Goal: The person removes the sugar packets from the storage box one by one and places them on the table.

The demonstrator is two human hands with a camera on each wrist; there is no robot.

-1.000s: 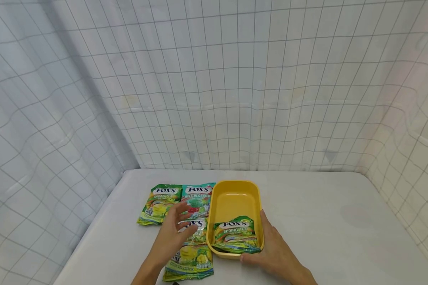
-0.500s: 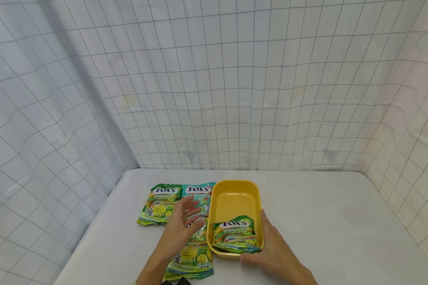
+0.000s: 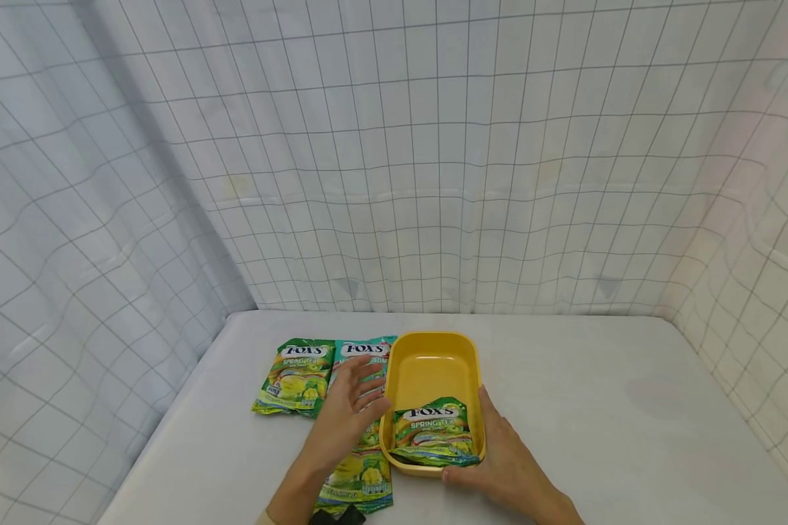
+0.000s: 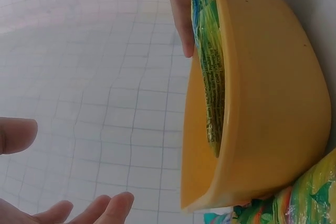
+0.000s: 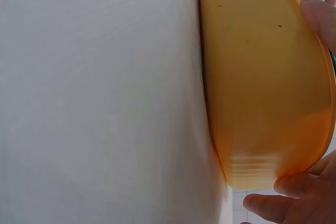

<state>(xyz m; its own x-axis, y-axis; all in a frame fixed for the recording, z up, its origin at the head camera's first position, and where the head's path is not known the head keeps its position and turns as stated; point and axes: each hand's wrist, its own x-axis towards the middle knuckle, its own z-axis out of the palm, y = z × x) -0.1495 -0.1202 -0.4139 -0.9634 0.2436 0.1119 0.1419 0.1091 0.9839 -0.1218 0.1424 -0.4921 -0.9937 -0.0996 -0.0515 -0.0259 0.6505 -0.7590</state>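
Observation:
A yellow plastic tub (image 3: 430, 375) stands on the table, with a green Fox's Spring Tea candy bag (image 3: 433, 434) lying in its near end. My right hand (image 3: 508, 463) holds the tub's near right corner, thumb at the front rim and fingers along the right side. Over the bags left of the tub hovers my left hand (image 3: 344, 415), fingers spread and holding nothing, near the left rim. Beneath it lie a teal Mint Blossom bag (image 3: 364, 350) and a yellow-green bag (image 3: 361, 481), both partly covered. Another Spring Tea bag (image 3: 295, 375) lies farther left.
The white table (image 3: 584, 394) extends to the right of the tub. Grid-patterned white cloth (image 3: 433, 160) hangs behind the table and along both sides. A dark object (image 3: 337, 516) shows below the left wrist at the bottom edge.
My left hand has drifted right and slightly up toward the tub's left rim, covering more of the bags beneath. The right hand, tub and bags have stayed in place.

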